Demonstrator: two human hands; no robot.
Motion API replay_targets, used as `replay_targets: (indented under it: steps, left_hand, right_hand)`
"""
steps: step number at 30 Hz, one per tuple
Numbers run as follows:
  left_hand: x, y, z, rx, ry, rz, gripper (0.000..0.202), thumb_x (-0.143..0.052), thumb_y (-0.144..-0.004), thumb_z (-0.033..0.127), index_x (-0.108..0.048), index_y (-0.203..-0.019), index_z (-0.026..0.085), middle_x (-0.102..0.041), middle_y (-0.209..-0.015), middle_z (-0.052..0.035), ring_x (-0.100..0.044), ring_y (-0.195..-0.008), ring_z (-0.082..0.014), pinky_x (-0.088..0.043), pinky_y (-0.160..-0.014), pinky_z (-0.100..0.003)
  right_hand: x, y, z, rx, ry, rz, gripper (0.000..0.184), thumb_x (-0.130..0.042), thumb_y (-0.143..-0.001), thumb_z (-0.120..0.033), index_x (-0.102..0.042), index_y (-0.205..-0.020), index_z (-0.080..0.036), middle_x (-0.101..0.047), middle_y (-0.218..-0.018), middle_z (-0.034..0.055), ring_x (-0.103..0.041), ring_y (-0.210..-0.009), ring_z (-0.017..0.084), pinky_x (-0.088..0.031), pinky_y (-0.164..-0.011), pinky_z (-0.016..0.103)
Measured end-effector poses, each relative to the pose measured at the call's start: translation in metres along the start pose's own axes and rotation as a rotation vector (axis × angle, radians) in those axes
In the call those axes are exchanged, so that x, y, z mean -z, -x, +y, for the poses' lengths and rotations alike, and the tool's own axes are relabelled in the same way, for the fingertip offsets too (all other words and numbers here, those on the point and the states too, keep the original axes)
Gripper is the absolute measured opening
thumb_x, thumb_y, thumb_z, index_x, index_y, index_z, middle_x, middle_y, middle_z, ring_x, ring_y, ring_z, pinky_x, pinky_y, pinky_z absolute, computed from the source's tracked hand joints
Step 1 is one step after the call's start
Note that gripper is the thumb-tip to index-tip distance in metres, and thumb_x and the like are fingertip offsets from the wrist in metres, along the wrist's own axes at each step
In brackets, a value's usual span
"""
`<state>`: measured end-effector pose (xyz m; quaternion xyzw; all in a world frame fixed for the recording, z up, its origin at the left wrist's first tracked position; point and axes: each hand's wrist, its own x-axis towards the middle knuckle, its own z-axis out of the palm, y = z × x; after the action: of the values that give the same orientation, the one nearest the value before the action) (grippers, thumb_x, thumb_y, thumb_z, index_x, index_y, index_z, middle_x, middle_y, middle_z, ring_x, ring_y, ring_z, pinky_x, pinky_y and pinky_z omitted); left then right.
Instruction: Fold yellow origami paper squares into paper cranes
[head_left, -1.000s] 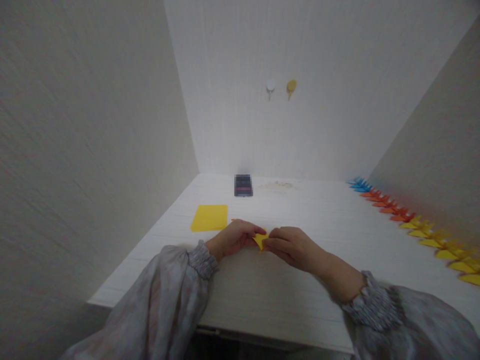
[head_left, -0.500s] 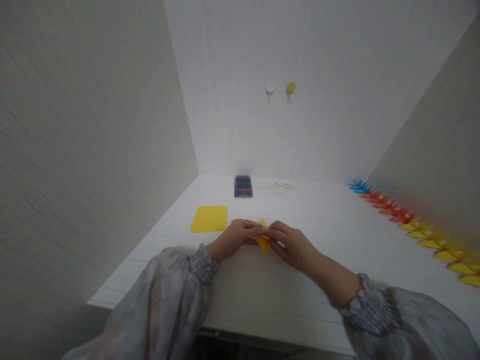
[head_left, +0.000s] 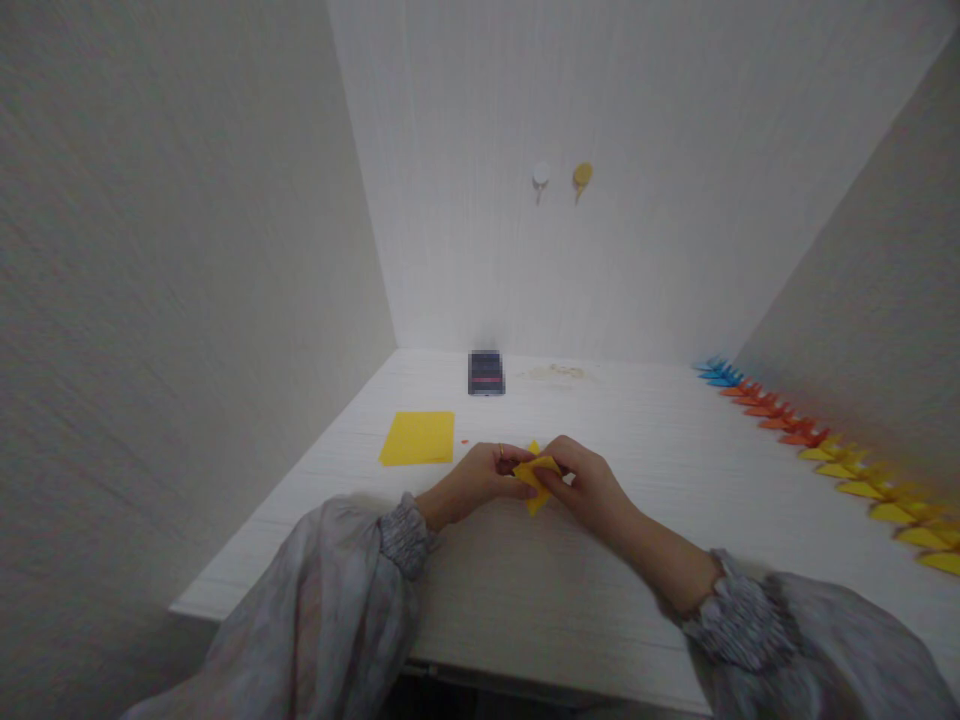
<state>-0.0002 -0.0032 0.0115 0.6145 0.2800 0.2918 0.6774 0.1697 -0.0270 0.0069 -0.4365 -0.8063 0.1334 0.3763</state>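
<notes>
Between my hands is a small piece of folded yellow origami paper [head_left: 534, 484], with points sticking out at its top and bottom. My left hand [head_left: 486, 474], with a ring on one finger, pinches it from the left. From the right, my right hand [head_left: 585, 478] grips a raised flap of the same paper between thumb and fingers. Some fingertips are hidden behind the paper. Left of my hands lies a stack of square yellow paper [head_left: 418, 438] on the white table.
A row of folded paper pieces [head_left: 825, 450] in blue, orange and yellow runs along the right side. A dark blurred-out device [head_left: 486, 373] lies near the back wall. Two hooks [head_left: 582, 176] are on that wall. A tiny red scrap [head_left: 465, 442] lies beside the stack.
The folded paper has turned and opened somewhat between my hands, with a flap now lifted toward the right. My left hand has shifted slightly right, uncovering the red scrap.
</notes>
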Motion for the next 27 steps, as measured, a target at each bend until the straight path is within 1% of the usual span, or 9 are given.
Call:
replay_targets:
  steps: [2, 5, 7, 10, 13, 16, 21, 24, 27]
  left_hand:
    - [-0.0006, 0.0006, 0.0017, 0.007, 0.011, -0.001, 0.037, -0.069, -0.057, 0.017, -0.063, -0.093, 0.015, -0.065, -0.09, -0.005, -0.058, -0.082, -0.016, -0.042, -0.08, -0.029]
    - [-0.0014, 0.0008, 0.0036, 0.003, 0.088, 0.011, 0.03, -0.062, -0.067, 0.029, -0.063, -0.091, 0.012, -0.064, -0.09, -0.0083, -0.058, -0.083, -0.0166, -0.042, -0.081, -0.031]
    - [-0.001, 0.0003, 0.0033, -0.005, 0.185, 0.028, 0.035, -0.053, -0.073, 0.037, -0.063, -0.09, 0.008, -0.063, -0.09, -0.0117, -0.058, -0.083, -0.0176, -0.043, -0.081, -0.034]
    - [0.0005, -0.0008, 0.0012, -0.022, 0.29, 0.036, 0.036, -0.051, -0.075, 0.038, -0.063, -0.09, 0.007, -0.063, -0.092, -0.0131, -0.059, -0.083, -0.0181, -0.043, -0.081, -0.035]
    - [0.0013, -0.001, 0.0003, -0.039, 0.264, 0.013, 0.032, -0.056, -0.073, 0.034, -0.063, -0.092, 0.008, -0.063, -0.092, -0.012, -0.059, -0.084, -0.0174, -0.042, -0.083, -0.033]
    - [0.0007, -0.0006, 0.0007, -0.049, 0.21, -0.005, 0.033, -0.057, -0.072, 0.033, -0.063, -0.093, 0.009, -0.064, -0.091, -0.0109, -0.058, -0.084, -0.0162, -0.041, -0.084, -0.032]
    - [-0.0002, -0.0007, -0.0002, -0.045, 0.177, 0.019, 0.032, -0.059, -0.07, 0.033, -0.063, -0.093, 0.011, -0.064, -0.089, -0.0088, -0.059, -0.082, -0.0146, -0.042, -0.083, -0.03]
    - [-0.0006, -0.0009, -0.0009, -0.04, 0.145, -0.01, 0.033, -0.057, -0.071, 0.036, -0.064, -0.09, 0.01, -0.064, -0.087, -0.0085, -0.059, -0.079, -0.0141, -0.042, -0.082, -0.031]
    - [-0.0009, -0.0007, -0.0012, -0.047, 0.123, -0.036, 0.032, -0.056, -0.072, 0.036, -0.064, -0.09, 0.011, -0.064, -0.086, -0.0078, -0.059, -0.078, -0.0135, -0.042, -0.083, -0.031]
  right_hand:
    - [-0.0016, -0.0007, 0.0025, -0.086, -0.069, 0.007, 0.009, -0.049, -0.076, -0.02, -0.054, -0.069, -0.018, -0.05, -0.066, 0.0004, -0.047, -0.059, 0.012, -0.038, -0.051, 0.023]
    - [-0.0033, -0.001, 0.0055, -0.172, -0.171, 0.022, 0.009, -0.05, -0.075, -0.023, -0.052, -0.069, -0.018, -0.049, -0.065, -0.0006, -0.048, -0.059, 0.012, -0.038, -0.051, 0.023]
    - [-0.0035, -0.0008, 0.0059, -0.199, -0.221, 0.03, 0.008, -0.051, -0.074, -0.024, -0.051, -0.069, -0.018, -0.048, -0.064, -0.0014, -0.047, -0.059, 0.012, -0.038, -0.051, 0.023]
    - [-0.0035, -0.0006, 0.0057, -0.21, -0.277, 0.047, 0.009, -0.051, -0.074, -0.023, -0.049, -0.067, -0.018, -0.045, -0.064, -0.0016, -0.045, -0.059, 0.012, -0.038, -0.052, 0.023]
    - [-0.0049, -0.0001, 0.006, -0.208, -0.348, 0.063, 0.009, -0.051, -0.075, -0.024, -0.049, -0.068, -0.018, -0.045, -0.066, -0.0012, -0.044, -0.06, 0.012, -0.038, -0.053, 0.023]
    - [-0.0067, 0.001, 0.0055, -0.216, -0.401, 0.071, 0.008, -0.05, -0.076, -0.025, -0.048, -0.071, -0.019, -0.044, -0.066, -0.0014, -0.044, -0.06, 0.012, -0.038, -0.053, 0.023]
    - [-0.0049, 0.0023, 0.0009, -0.202, -0.358, 0.089, 0.009, -0.049, -0.076, -0.026, -0.047, -0.071, -0.019, -0.045, -0.066, -0.0012, -0.044, -0.06, 0.012, -0.037, -0.053, 0.023]
    - [-0.0028, 0.002, -0.0016, -0.188, -0.333, 0.078, 0.009, -0.052, -0.074, -0.026, -0.048, -0.073, -0.019, -0.047, -0.07, -0.0003, -0.045, -0.063, 0.012, -0.038, -0.055, 0.024]
    - [-0.0029, 0.0019, -0.0019, -0.242, -0.38, 0.066, 0.012, -0.055, -0.072, -0.028, -0.047, -0.074, -0.019, -0.047, -0.067, -0.0014, -0.045, -0.059, 0.012, -0.037, -0.052, 0.023]
